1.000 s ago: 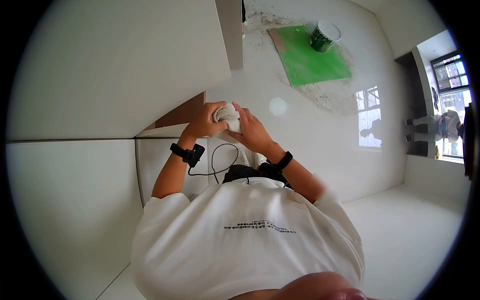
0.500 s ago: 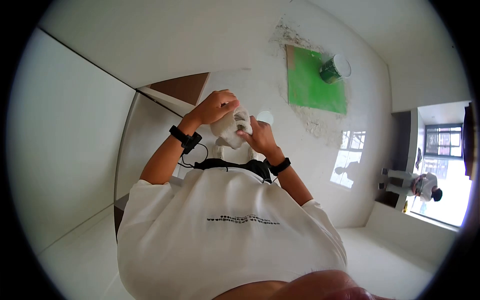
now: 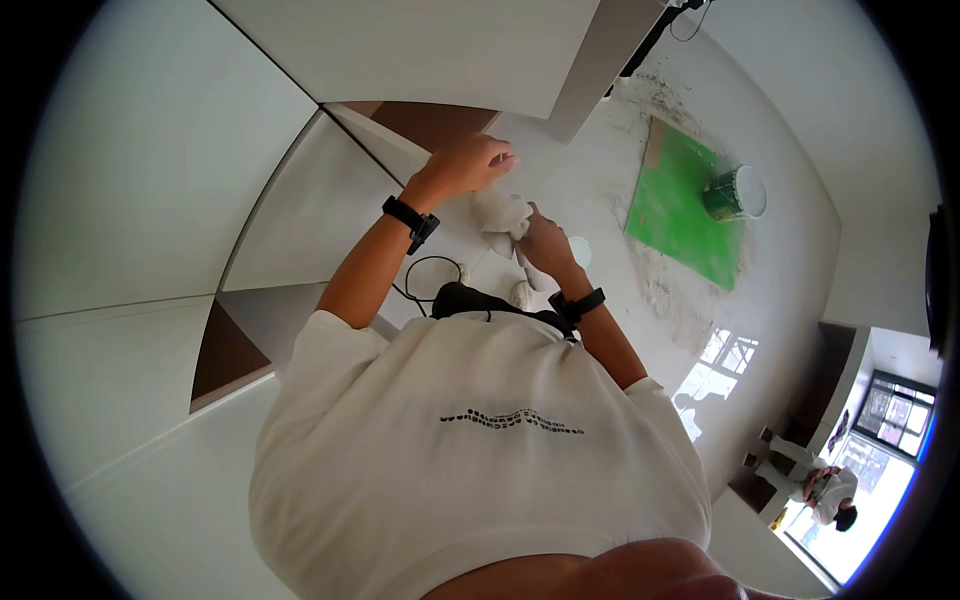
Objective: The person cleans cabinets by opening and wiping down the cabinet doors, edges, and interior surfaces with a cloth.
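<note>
1. Glossy white floor point(image 3: 600, 190) spreads beyond the hands, marked with grey dust and crumbs around a flat, bright green rectangular sheet point(image 3: 685, 215); a dark green round bucket with a white lid point(image 3: 733, 194) stands on that sheet; tall off-white smooth cabinet panels point(image 3: 130, 160) fill the left side, with a brown wood-toned surface point(image 3: 430, 128) showing behind the left hand point(image 3: 465, 168).

2. Out in front of the body, above the floor, is a bunched off-white soft cloth point(image 3: 502, 213); it lies between the two hands, with loose ends hanging below it.

3. On the cloth's right side, the right hand point(image 3: 550, 248) has its grip clamped on the fabric, fingers against its edge.

4. Just above the cloth, the left hand has its fingers bent inward; I cannot tell whether its grip encloses any fabric or even touches it.

5. Both wrists carry black bands point(image 3: 410, 222); a thin black cable point(image 3: 425, 260) loops below the left one; a white short-sleeved T-shirt with black lettering point(image 3: 480, 480) covers the torso.

6. At lower right, another person in light clothing point(image 3: 830, 490) is near a bright window point(image 3: 895, 415); at the top, a dark-clothed leg point(image 3: 648, 48) shows beside a cabinet panel.
</note>
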The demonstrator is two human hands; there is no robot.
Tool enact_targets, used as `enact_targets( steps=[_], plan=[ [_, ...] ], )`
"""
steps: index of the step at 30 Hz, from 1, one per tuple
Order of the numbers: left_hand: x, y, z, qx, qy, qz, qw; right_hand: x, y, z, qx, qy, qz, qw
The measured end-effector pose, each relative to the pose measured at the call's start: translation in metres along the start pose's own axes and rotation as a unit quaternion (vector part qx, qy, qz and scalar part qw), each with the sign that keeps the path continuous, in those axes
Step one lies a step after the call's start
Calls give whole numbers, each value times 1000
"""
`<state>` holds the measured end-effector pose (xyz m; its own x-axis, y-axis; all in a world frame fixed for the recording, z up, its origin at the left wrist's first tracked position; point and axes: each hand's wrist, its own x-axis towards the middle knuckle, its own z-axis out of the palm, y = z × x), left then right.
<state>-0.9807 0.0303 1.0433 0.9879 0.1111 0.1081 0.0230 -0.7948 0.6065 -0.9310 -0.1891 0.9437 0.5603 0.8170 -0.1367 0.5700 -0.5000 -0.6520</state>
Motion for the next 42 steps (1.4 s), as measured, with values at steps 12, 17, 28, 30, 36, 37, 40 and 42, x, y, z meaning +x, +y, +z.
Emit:
enact_targets(
  steps=[12,17,28,30,36,37,40,42],
  plan=[
    [-1,12,-2,30,75,-124,989,14,-37,-42,162,40,-193,967],
    [-6,21,0,61,139,-139,979,15,-12,-14,150,-12,-187,971],
    [-3,24,2,-55,217,-259,940,18,-10,-28,210,8,-206,956],
    [4,10,3,-192,287,-241,907,11,-21,-47,197,25,-214,956],
    [15,-2,7,-185,308,-246,900,30,11,-15,133,9,-173,976],
    [15,2,5,-184,305,-252,900,32,15,-11,130,-6,-156,979],
    [15,5,3,-197,292,-279,893,29,11,-18,140,-30,-137,980],
    [14,3,2,-196,276,-292,894,23,1,-30,146,-19,-150,978]
  ],
)
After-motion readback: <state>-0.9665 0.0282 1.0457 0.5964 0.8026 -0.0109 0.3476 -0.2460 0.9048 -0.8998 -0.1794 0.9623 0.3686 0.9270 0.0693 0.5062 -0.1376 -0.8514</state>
